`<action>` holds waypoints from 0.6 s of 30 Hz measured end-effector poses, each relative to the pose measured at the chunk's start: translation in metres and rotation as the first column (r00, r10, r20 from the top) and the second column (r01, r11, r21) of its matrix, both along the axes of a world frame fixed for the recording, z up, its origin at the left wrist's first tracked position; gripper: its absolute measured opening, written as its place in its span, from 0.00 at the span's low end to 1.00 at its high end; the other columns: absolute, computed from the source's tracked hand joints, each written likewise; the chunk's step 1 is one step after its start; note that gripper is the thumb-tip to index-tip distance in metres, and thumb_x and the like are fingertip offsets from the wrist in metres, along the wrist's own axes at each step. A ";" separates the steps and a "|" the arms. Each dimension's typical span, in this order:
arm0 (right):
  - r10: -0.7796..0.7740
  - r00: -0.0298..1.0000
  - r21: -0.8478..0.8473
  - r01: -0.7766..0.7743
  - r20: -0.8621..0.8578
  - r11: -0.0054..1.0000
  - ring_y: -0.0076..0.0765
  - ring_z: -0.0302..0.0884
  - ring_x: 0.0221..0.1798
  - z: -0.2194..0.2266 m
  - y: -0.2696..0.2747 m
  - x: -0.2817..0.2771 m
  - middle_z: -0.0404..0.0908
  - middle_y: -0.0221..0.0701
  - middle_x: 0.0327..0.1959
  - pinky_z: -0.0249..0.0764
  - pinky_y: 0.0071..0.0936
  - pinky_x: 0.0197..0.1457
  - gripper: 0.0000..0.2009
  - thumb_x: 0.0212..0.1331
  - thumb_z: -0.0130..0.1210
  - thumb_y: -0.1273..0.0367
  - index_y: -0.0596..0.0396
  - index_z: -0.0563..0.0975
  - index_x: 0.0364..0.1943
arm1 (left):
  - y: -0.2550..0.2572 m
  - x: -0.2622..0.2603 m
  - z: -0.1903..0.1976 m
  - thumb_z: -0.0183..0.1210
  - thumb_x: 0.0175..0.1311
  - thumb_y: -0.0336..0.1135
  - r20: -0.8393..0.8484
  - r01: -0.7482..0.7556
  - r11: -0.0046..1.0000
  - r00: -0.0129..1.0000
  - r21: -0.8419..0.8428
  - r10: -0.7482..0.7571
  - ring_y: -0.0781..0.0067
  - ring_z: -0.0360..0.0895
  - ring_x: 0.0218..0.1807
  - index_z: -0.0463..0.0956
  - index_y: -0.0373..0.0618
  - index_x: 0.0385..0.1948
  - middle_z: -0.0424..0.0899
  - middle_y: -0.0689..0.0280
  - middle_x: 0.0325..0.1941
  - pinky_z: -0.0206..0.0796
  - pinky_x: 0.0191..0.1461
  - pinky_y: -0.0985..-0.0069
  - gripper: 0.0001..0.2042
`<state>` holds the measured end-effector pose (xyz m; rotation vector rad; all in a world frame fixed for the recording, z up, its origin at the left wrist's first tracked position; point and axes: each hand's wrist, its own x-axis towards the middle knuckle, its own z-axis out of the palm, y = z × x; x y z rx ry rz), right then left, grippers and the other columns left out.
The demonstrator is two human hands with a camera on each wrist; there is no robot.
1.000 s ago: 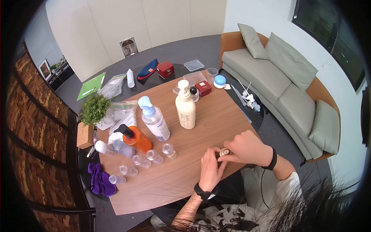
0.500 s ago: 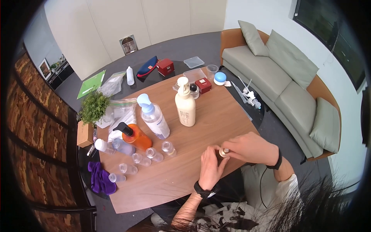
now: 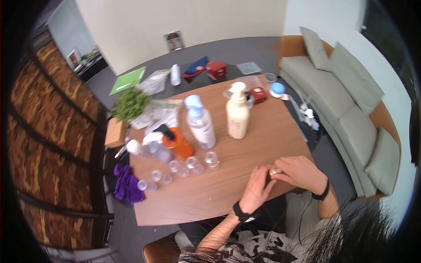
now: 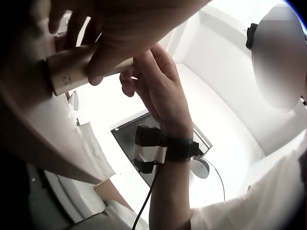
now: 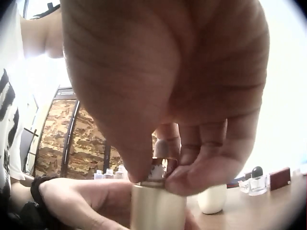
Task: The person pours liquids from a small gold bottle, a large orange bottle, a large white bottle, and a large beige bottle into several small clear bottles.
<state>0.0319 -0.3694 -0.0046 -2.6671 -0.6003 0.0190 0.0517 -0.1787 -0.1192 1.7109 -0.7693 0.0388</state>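
Observation:
A small cream-gold bottle (image 4: 72,71) stands at the table's near right edge. Around its body curl the fingers of the left hand (image 3: 256,188). At the bottle's top, the thumb and fingers of the right hand (image 3: 303,172) pinch a shiny metallic collar (image 5: 158,168) with a greyish tip (image 5: 161,148) rising from it. In the right wrist view the left hand (image 5: 86,199) lies behind and beside the bottle. The right hand (image 4: 165,91) reaches the bottle's top in the left wrist view. In the head view both hands mostly hide the bottle.
Left of the hands stand several small clear bottles (image 3: 211,159), an orange pump bottle (image 3: 179,144), a blue-capped bottle (image 3: 202,129) and a cream pump bottle (image 3: 237,118). Farther back are a red box (image 3: 258,95) and a blue-lidded jar (image 3: 277,89). A purple cloth (image 3: 126,186) hangs at the left.
The head view has turned, so the scene appears shifted to the right. Both hands stay together at the small bottle, the right fingers still at its top.

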 end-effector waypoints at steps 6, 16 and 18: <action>-0.079 0.997 0.010 0.079 0.022 0.997 0.51 0.84 0.38 -0.001 0.012 -0.009 0.82 0.36 0.32 0.77 0.45 0.40 0.13 0.66 0.68 0.60 0.52 0.78 0.39 | 0.002 0.000 -0.014 0.66 0.71 0.31 -0.013 0.044 0.998 0.999 0.042 -0.044 0.39 0.77 0.66 0.73 0.41 0.62 0.81 0.51 0.59 0.55 0.84 0.42 0.21; -0.250 0.961 0.425 0.277 -0.119 0.862 0.36 0.82 0.26 0.009 0.003 -0.054 0.82 0.37 0.25 0.75 0.32 0.32 0.09 0.67 0.68 0.68 0.58 0.80 0.41 | 0.114 -0.053 0.070 0.78 0.61 0.39 -0.243 -0.075 0.997 0.967 0.030 0.080 0.51 0.81 0.64 0.80 0.44 0.57 0.86 0.55 0.60 0.73 0.70 0.59 0.25; -0.248 0.962 0.389 0.272 -0.112 0.880 0.34 0.79 0.24 -0.004 0.003 -0.057 0.79 0.34 0.20 0.72 0.31 0.31 0.08 0.68 0.66 0.69 0.59 0.80 0.36 | 0.169 -0.063 0.102 0.81 0.57 0.40 -0.143 -0.241 0.956 0.953 0.169 0.266 0.55 0.83 0.63 0.82 0.44 0.54 0.87 0.57 0.59 0.74 0.69 0.60 0.25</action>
